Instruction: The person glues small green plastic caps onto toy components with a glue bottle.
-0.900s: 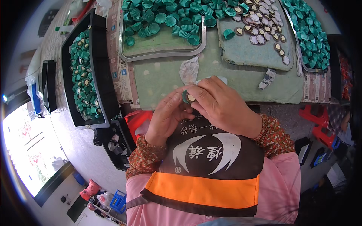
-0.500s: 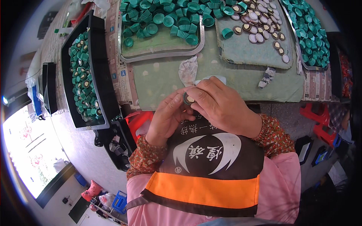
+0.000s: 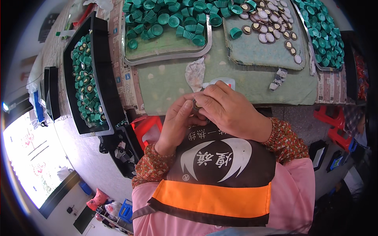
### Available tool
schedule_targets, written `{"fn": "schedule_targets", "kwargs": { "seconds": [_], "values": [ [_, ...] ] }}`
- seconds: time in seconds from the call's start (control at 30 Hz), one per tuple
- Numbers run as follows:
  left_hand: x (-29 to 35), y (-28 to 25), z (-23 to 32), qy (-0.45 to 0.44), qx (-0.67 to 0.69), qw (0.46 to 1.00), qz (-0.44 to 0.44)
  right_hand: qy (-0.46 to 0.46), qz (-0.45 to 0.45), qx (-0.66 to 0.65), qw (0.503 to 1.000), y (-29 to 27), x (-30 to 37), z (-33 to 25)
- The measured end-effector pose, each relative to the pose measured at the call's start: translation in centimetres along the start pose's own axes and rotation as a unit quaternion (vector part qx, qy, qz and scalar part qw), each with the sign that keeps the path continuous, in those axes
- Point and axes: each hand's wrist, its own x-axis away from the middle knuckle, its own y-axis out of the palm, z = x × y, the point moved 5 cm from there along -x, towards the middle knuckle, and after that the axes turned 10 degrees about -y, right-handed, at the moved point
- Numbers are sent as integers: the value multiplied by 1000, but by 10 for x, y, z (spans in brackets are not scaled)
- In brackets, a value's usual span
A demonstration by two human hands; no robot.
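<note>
My left hand (image 3: 177,120) and my right hand (image 3: 230,112) meet in front of the apron, at the table's near edge. Between their fingertips they pinch a small round fluted piece (image 3: 196,105) with a dark rim and cream centre, now mostly covered by fingers. The right thumb and fingers press on it from above. Just beyond the right hand, a white object (image 3: 229,82) with a red mark lies on the green cloth, partly hidden. A crumpled whitish paper (image 3: 195,74) rests beside it.
A metal-rimmed tray (image 3: 169,59) holds green fluted cups. To its right, a cloth-covered board (image 3: 252,57) bears white and brown discs. Another tray of green cups (image 3: 325,47) stands far right. At left sits a black crate (image 3: 104,70) of filled cups. Red stools (image 3: 147,128) stand below.
The small piece has turned between my fingertips, and less of its cream centre shows. My right hand has shifted slightly, uncovering more of the white object behind it.
</note>
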Motion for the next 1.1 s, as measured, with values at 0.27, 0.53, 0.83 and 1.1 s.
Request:
{"fn": "schedule_targets", "kwargs": {
  "seconds": [0.27, 0.53, 0.83, 1.1],
  "values": [
    [6, 12, 11, 44, -145, 986, 71, 0, 49, -75, 996, 6, 6, 4],
    [4, 12, 12, 89, -132, 985, 70, 150, 72, -195, 967, 12, 20, 10],
    [6, 21, 4, 127, -159, 976, 79, 317, 127, -430, 836, 43, 36, 16],
    [12, -1, 15, 93, -43, 985, 135, 290, 75, -425, 854, 27, 23, 13]
  ]
}}
